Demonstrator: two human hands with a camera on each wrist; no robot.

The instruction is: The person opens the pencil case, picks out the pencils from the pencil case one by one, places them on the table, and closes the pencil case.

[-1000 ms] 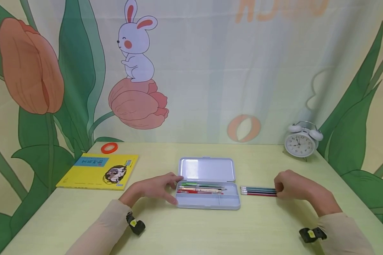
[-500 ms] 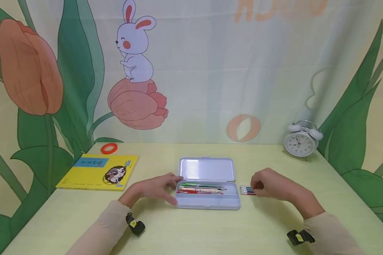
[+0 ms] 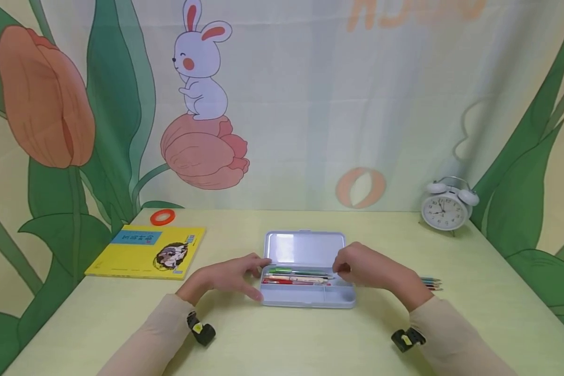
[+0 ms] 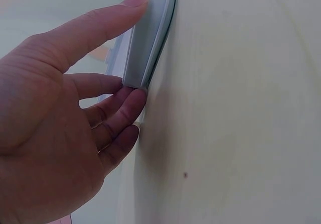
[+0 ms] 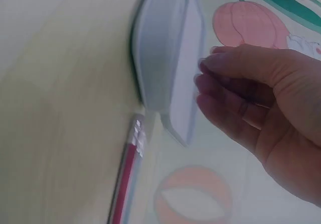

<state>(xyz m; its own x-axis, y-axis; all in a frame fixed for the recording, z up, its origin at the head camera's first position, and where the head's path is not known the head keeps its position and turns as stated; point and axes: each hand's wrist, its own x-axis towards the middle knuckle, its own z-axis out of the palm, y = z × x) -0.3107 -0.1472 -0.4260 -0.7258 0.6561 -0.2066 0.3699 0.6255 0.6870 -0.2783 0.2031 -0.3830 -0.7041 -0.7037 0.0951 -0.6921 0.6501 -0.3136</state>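
A light grey-blue pencil case point(image 3: 291, 296) lies with its lid point(image 3: 305, 248) raised. Inside its back compartment are a green pen point(image 3: 282, 271), a red pen point(image 3: 274, 282) and other slim pens or pencils. My left hand point(image 3: 230, 274) holds the case's left end, thumb at the front and fingers at the back corner. My right hand point(image 3: 368, 266) hovers over the right end, fingers loosely bent. Nothing shows between its fingertips in the right wrist view. Several pencils point(image 3: 431, 283) lie right of the case, partly hidden by my right arm; a red pencil point(image 5: 125, 179) shows its eraser end.
A yellow book point(image 3: 141, 256) lies at the left of the table, with an orange-red ring point(image 3: 162, 217) behind it. At the back right stands a white alarm clock point(image 3: 445, 211). Behind the table hangs a printed curtain point(image 3: 291, 104).
My right hand has moved left, from the pencils' far end, across them, to above the case's right end. The pencils stay on the table. My left hand keeps its place.
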